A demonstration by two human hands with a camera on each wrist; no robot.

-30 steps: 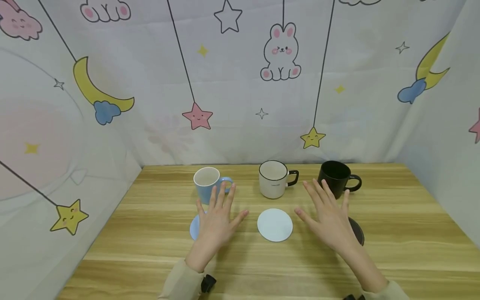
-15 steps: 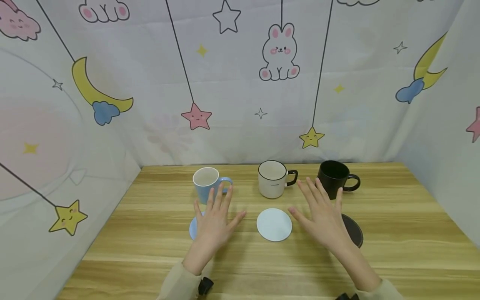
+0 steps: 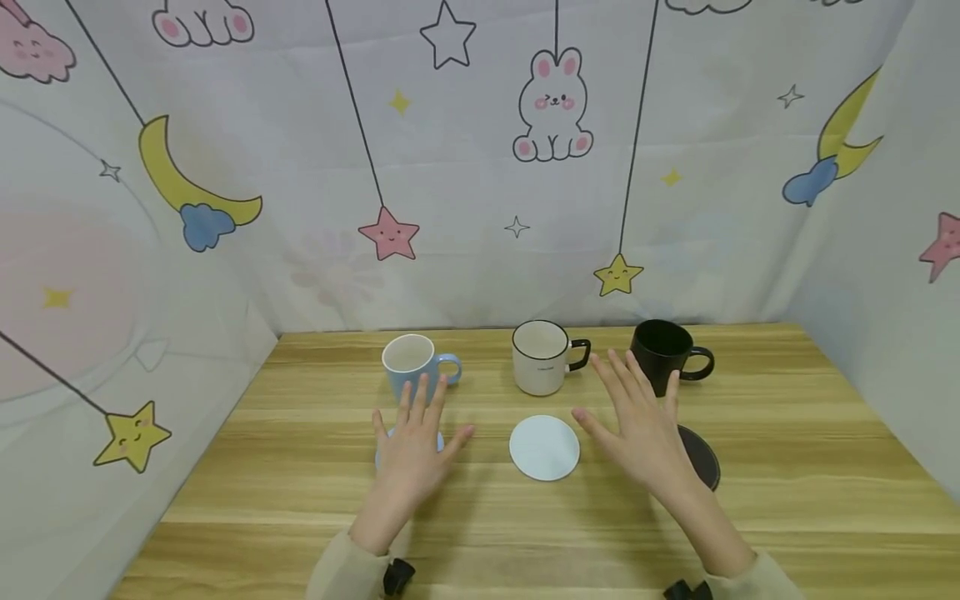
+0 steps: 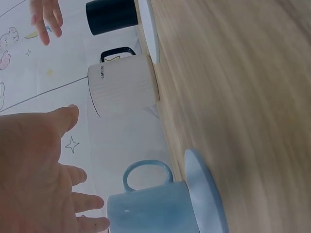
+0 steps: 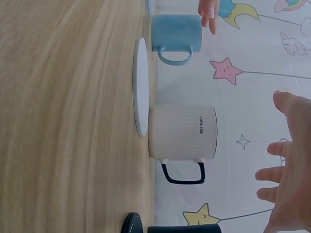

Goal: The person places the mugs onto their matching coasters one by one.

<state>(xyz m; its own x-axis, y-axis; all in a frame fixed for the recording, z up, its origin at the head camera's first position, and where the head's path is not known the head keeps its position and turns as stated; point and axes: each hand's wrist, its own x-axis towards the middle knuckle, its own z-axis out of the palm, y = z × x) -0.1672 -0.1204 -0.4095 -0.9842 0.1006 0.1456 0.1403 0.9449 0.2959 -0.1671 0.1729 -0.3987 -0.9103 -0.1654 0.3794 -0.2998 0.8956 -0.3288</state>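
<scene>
My left hand hovers with spread fingers over the blue coaster, partly hiding it, in front of the blue mug. My right hand, fingers also spread, is in the air between the white coaster and the black coaster. Neither hand holds anything. Behind the white coaster stands a white mug with a dark rim and black handle. The black mug is at the back right, beyond my right fingertips. All three mugs are upright, handles to the right.
The wood-grain table carries the mugs in a back row and the coasters in a row before them. A white cloth printed with stars, moons and a rabbit hangs behind and at both sides.
My left hand has shifted slightly left and down, uncovering more of the blue mug. My right hand has drifted a little left, showing more of the black coaster. The mugs have not moved.
</scene>
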